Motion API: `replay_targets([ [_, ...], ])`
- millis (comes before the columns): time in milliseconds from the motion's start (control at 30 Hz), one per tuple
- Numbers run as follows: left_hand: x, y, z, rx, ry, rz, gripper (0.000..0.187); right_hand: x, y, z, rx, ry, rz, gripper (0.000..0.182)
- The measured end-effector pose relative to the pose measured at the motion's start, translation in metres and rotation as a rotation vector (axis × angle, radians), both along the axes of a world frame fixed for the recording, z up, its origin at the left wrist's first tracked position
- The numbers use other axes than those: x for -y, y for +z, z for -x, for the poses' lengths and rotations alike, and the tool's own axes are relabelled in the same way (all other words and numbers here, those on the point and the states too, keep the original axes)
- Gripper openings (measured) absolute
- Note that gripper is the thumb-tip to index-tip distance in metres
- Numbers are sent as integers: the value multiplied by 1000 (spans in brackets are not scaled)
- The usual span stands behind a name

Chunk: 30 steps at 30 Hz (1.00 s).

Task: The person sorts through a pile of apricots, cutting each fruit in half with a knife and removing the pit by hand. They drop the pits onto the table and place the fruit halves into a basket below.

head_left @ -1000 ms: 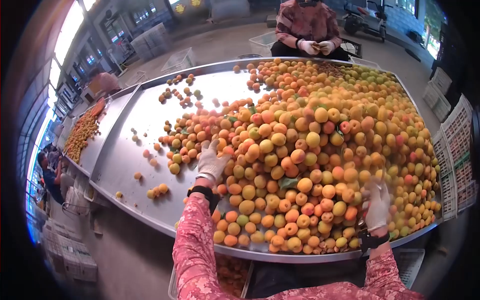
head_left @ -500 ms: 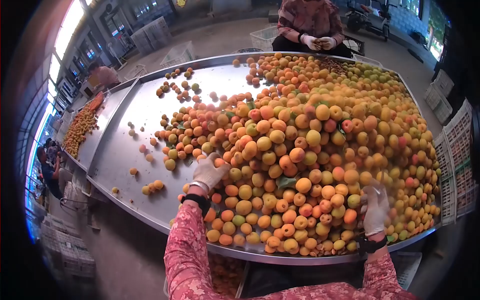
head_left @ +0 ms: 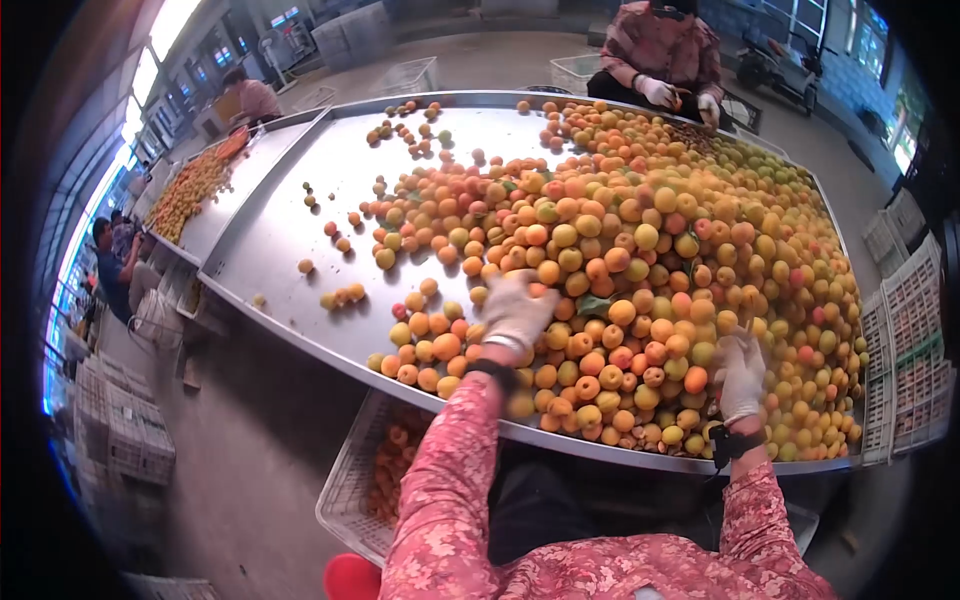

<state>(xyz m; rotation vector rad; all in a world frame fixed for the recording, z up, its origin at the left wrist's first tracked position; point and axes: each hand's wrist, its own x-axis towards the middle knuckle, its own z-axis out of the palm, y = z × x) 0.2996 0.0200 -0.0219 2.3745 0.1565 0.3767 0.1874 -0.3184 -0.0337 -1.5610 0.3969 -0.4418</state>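
A large heap of orange and yellow-green apricots (head_left: pixel 640 265) covers much of a metal table (head_left: pixel 285 245). My left hand (head_left: pixel 515 315), in a pale glove, is over the heap's near left part, its fingers curled on an orange apricot (head_left: pixel 539 290) by the thumb side. My right hand (head_left: pixel 741 380), also gloved, lies against the fruit on the near right, fingers apart and pointing away from me. No fruit shows in its grasp. A green leaf (head_left: pixel 593 304) rests among the apricots between my hands.
A plastic crate (head_left: pixel 345 490) with orange-brown pieces stands below the near edge. White crates (head_left: pixel 905 360) line the right side. Across the table sits a co-worker (head_left: pixel 660 50) with gloved hands. Another table (head_left: pixel 235 200) with fruit adjoins at left.
My left hand has moved right across the heap with the apricot. Some fruit at the near left has shifted. The view has turned, and the co-worker's hands have come apart.
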Motion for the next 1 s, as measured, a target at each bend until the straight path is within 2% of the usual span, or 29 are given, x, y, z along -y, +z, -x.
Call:
replay_targets([
  [133, 72, 14, 9, 17, -171, 14, 49, -18, 11, 15, -8, -33, -58, 30],
  [200, 105, 16, 12, 92, -208, 228, 53, -26, 10, 22, 3, 13, -38, 33],
  [233, 113, 26, 14, -34, -257, 246, 55, -37, 25, 30, -80, 51, -24, 35],
  [267, 110, 24, 11, -35, -259, 248, 55, -37, 23, 32, -81, 49, -22, 35],
  [333, 90, 26, 8, 140, -367, 252, 54, -34, 11, 37, -56, 86, -4, 39],
  [367, 66, 32, 8, 128, -377, 200, 52, -27, -5, 38, -33, 79, 55, 39],
  [400, 36, 31, 9, 247, -347, -1, 51, -14, -23, 41, -51, 62, 148, 39],
  [433, 7, 6, 0, 228, -305, -163, 53, -15, -19, 47, -84, 77, 72, 40],
  [467, -32, -14, -5, 207, -229, -340, 55, -3, -44, 46, 27, 73, 237, 42],
  [500, -66, -9, 5, 51, -173, -469, 57, -2, -49, 46, -74, 129, 78, 38],
  [533, -93, -4, 16, -116, -99, -581, 60, -4, -54, 48, -22, 98, 98, 40],
  [567, -115, 0, 26, -318, -55, -640, 65, -10, -53, 47, -9, 138, -105, 43],
  [600, -135, -7, 29, -397, -71, -660, 66, 3, -66, 44, -24, 163, 168, 46],
  [633, -151, -19, 30, -500, -121, -533, 65, 21, -72, 48, -216, 203, 138, 48],
  [667, -149, 8, 47, -495, -122, -531, 63, 14, -79, 45, -57, 94, 227, 46],
  [733, -149, 10, 43, -516, -142, -464, 64, 19, -70, 43, -166, 140, 156, 46],
  [800, -146, -11, 32, -407, -103, -429, 65, 14, -60, 44, -270, 164, 117, 47],
  [867, -141, -18, 23, -460, -89, -440, 60, 12, -66, 44, -35, 107, 40, 48],
  [900, -138, -28, 20, -440, -23, -479, 57, 41, -74, 45, -164, 167, 181, 48],
  [933, -134, -36, 17, -421, 33, -513, 54, 42, -77, 42, -171, 159, 184, 48],
  [967, -138, -40, 0, -553, -60, -668, 49, 47, -77, 44, -19, 188, 354, 50],
  [1000, -134, -7, 7, -631, -155, -693, 46, 58, -69, 56, 117, 202, 534, 51],
])
